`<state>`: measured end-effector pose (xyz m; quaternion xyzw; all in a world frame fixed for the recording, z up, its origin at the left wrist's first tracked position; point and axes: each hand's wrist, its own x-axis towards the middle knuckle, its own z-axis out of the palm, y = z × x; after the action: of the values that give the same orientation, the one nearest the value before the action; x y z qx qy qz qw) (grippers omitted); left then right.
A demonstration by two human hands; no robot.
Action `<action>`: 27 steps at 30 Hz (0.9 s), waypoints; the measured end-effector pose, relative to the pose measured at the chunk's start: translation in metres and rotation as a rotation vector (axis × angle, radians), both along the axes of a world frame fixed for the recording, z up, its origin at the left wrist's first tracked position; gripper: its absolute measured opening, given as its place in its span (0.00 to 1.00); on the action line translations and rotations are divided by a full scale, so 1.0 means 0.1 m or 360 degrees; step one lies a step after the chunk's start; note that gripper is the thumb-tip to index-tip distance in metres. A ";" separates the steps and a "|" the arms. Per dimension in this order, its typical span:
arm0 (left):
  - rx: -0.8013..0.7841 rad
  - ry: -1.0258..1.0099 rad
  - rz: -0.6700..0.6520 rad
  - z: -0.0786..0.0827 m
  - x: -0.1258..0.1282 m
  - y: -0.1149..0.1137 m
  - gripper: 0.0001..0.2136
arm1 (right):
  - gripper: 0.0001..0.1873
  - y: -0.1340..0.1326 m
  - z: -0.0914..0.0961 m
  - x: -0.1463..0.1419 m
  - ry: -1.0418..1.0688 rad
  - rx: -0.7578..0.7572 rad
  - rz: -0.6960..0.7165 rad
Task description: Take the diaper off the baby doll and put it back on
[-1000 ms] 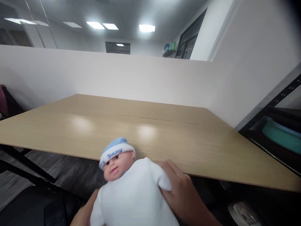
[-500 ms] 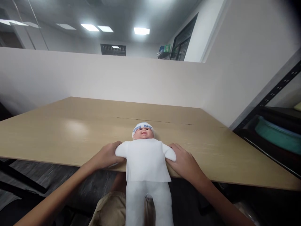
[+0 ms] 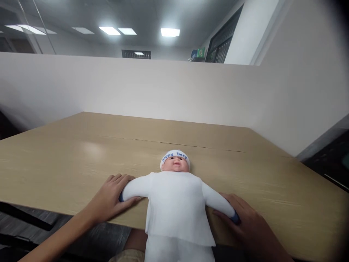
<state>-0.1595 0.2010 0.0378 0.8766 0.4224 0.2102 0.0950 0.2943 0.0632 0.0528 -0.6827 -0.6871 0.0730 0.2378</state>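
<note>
A baby doll (image 3: 178, 205) in a white top and trousers lies face up over the table's front edge, its head on the tabletop and its lower body beyond the edge. Its white cap (image 3: 174, 155) bears blue "Happy Baby" lettering. My left hand (image 3: 110, 196) is closed round the end of the doll's sleeve on the left, thumb below and fingers above. On the other side my right hand (image 3: 242, 216) grips the opposite sleeve end. A bit of blue shows at both sleeve ends. The doll's legs run out of the frame at the bottom.
The wooden table (image 3: 68, 156) stretches back to a low white partition (image 3: 152, 91). A dark rack (image 3: 332, 160) stands at the right edge. Part of my knee and the dark floor (image 3: 109, 236) show below the table's front edge.
Both my hands have moved outward, and the doll's arms are now stretched wider, with blue showing at the sleeve ends. The view has shifted closer over the table.
</note>
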 end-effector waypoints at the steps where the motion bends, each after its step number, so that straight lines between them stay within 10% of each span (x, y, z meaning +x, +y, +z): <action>1: 0.0044 -0.0007 0.0011 -0.05 0.01 0.08 0.23 | 0.23 0.08 -0.01 0.02 0.0008 0.0002 0.0004; 27: 0.0383 -0.0187 0.0210 -0.15 0.82 2.88 0.30 | 0.22 2.98 -0.26 0.72 -0.0188 0.0476 0.0076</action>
<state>-0.0775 0.4893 0.0229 0.8382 0.4444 0.3161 -0.0001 0.3662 0.3610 0.0273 -0.6261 -0.7192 -0.0649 0.2942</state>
